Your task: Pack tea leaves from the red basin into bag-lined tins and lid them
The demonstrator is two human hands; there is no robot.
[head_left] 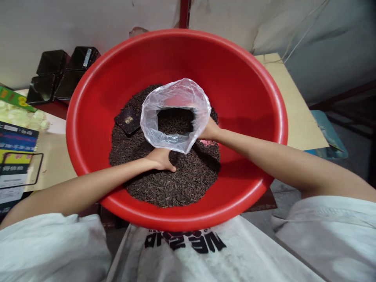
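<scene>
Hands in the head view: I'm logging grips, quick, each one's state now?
Left hand: thumb spread, fingers hidden by the plastic bag; grip can't be told.
Right hand: at the bag's side, fingers hidden; can't tell.

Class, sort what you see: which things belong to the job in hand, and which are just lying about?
Belong to the job:
- left hand and right hand, both at the plastic bag
- dark leaf-like pieces
- red basin

Apparently lying about:
- black boxes
- green packet
- printed package

Unclear: dark square piece in the basin.
</scene>
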